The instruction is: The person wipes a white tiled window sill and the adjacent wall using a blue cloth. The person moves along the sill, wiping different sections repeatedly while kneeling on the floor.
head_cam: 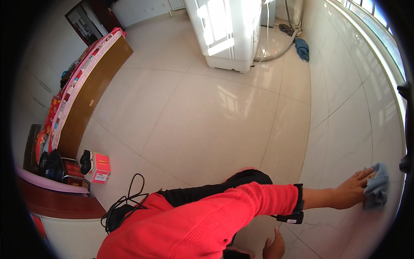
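Observation:
My left hand (pixel 351 192), in a red knitted sleeve with a black band at the cuff, reaches to the lower right. Its fingers hold a crumpled grey-blue cloth (pixel 376 189) flat against the marbled wall tile (pixel 343 129). Low in the picture, my right hand (pixel 274 247) is partly cut off by the bottom edge. Its thumb and a finger point upward, apart, and nothing shows in it. A small black device (pixel 292 218) hangs under the left cuff, between the two hands.
A white appliance (pixel 223 32) with a grey hose (pixel 278 56) stands at the top. Another blue cloth (pixel 302 50) lies by the wall. A bed (pixel 93 84) is at left, near a pink box (pixel 101 166) with black shoes. Black cable (pixel 129 196) loops beside my body. A window ledge (pixel 381 55) runs along the right.

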A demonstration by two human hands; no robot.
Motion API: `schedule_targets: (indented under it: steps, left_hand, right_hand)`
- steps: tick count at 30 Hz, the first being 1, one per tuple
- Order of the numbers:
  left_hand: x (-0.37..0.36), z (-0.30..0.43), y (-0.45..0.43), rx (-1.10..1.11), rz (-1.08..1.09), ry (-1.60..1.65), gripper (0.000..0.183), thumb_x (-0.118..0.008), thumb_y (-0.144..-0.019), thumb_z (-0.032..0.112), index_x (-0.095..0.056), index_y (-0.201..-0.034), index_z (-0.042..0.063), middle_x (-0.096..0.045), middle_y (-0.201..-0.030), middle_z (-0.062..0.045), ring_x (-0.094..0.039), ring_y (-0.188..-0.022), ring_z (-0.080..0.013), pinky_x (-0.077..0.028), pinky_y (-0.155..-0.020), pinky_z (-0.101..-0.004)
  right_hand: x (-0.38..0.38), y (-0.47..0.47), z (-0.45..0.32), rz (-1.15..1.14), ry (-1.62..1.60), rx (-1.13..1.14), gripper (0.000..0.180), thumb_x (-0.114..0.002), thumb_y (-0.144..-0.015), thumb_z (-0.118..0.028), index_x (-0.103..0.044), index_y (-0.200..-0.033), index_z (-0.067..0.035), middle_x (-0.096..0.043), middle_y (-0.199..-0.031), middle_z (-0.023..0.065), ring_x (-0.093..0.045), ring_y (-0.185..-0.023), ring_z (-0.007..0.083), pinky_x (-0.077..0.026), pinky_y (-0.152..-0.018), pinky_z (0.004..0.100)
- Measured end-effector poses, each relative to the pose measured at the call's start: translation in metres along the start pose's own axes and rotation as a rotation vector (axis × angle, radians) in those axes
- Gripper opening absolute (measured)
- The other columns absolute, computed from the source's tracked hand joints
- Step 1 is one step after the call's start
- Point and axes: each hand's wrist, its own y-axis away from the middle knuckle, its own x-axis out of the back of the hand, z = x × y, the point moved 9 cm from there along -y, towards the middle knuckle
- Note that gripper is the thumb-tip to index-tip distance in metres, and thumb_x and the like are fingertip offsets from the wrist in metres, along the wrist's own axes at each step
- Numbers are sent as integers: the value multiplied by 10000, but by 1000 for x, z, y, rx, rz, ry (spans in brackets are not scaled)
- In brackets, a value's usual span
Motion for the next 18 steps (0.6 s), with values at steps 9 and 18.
schedule_targets:
  steps: [9, 18]
  left_hand:
    - [-9, 9, 22, 312, 70, 350, 650, -624, -773, -28, -471, -1376, 160, -363, -1449, -132, -278, -1359, -405, -287, -1134, -476]
    - [-29, 98, 55, -109, 17, 82, 399, -712, -768, 104, -641, -1147, 208, -418, -1407, -88, -207, -1423, -395, -164, -1172, -571]
  right_hand:
    - [-15, -7, -31, 44, 72, 70, 367, -647, -840, -170, -566, -1178, -56, -627, -1054, 207, -593, -974, 414, -464, -828, 490]
    - [-2, 7, -26, 195, 126, 17, 310, -687, -809, -200, -607, -1072, -56, -655, -934, 210, -621, -817, 434, -483, -720, 525]
